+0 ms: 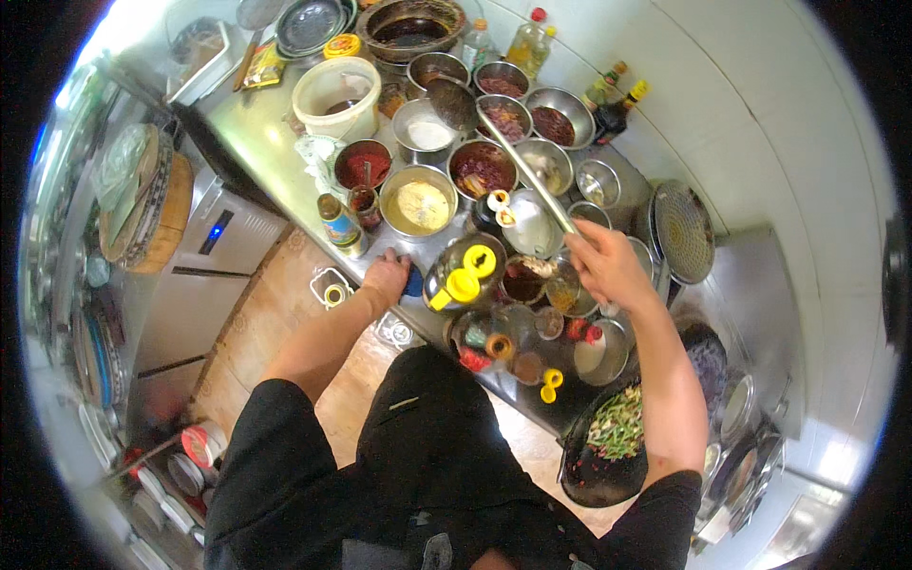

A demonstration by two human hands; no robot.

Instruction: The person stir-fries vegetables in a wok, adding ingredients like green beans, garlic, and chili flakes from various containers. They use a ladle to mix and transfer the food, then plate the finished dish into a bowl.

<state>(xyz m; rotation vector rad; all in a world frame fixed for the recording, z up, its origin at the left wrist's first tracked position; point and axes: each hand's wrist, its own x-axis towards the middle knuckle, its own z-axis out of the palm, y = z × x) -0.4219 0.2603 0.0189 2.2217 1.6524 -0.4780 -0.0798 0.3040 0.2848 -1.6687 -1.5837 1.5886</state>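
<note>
My right hand [605, 263] is shut on the long metal handle of a cooking ladle [527, 167]. The dark bowl of the ladle hangs over the metal seasoning bowls, beside a bowl of white powder [429, 132] and a bowl of dark red seasoning [504, 117]. My left hand [388, 276] rests at the front edge of the steel counter, fingers partly hidden, with a dark blue item [413, 281] beside it. Close to that hand are a bowl of pale yellow powder [422, 205], a bottle with a blue label [340, 226] and a large bottle with yellow flip caps [463, 278].
Bowl-shaped dark wok [602, 470] at lower right holds chopped green vegetables [616, 424]. A white plastic bucket [336, 100] and a dark brown basin [410, 32] stand farther back. Several bottles [531, 43] line the tiled wall. To the left is a round wooden chopping block [167, 214].
</note>
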